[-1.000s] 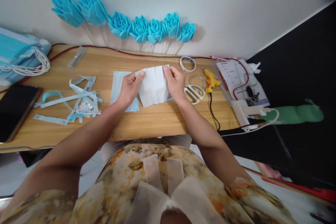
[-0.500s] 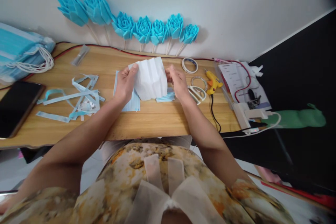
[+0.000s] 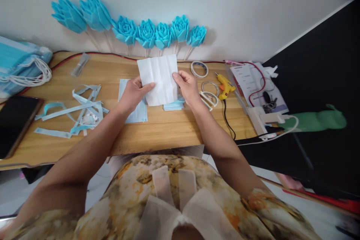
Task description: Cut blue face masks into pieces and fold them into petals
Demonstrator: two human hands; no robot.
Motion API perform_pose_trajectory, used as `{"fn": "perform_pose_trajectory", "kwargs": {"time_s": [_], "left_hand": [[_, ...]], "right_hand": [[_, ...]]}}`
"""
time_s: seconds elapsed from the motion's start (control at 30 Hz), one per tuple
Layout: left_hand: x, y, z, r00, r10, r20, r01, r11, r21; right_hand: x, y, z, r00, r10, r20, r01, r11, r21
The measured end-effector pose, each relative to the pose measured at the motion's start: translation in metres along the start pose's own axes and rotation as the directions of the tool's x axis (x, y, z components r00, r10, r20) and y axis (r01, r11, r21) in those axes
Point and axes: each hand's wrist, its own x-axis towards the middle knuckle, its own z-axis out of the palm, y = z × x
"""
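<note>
"Where's the white sheet (image 3: 159,78)?"

"Left of the scissors (image 3: 216,98), raised over the surface (image 3: 160,131)."

"How is it held?"

"Left hand (image 3: 132,92) grips its left side, thumb across the front; right hand (image 3: 188,86) pinches the right edge."

"Any advice?"

"Creases run down it, so I'd pull lightly and evenly; it looks thin enough to tear. Mind the folded pile (image 3: 173,105) just left of the scissors; a low wrist could scatter it."

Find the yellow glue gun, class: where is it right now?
In the head view, the yellow glue gun lies right of centre on the wooden table, between the right hand and the printed papers.
</note>
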Motion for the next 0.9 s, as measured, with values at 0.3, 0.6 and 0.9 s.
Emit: {"fn": "perform_pose_trajectory", "kwargs": {"time_s": [0.3,0.6,0.9], "left_hand": [[0.005,0.004,-0.006,0.999,0.032,-0.024,-0.033,0.998,-0.052],[0.003,0.017,-0.005,0.998,0.037,-0.043,-0.038,0.999,-0.012],[0.001,0.016,-0.004,0.997,0.069,-0.047,-0.068,0.998,0.006]], "right_hand": [[0.005,0.002,-0.005,0.988,0.099,0.120,-0.115,0.983,0.142],[0.003,0.001,-0.006,0.992,0.084,0.092,-0.099,0.981,0.168],[0.001,-0.003,-0.005,0.994,0.073,0.077,-0.078,0.995,0.058]]}}
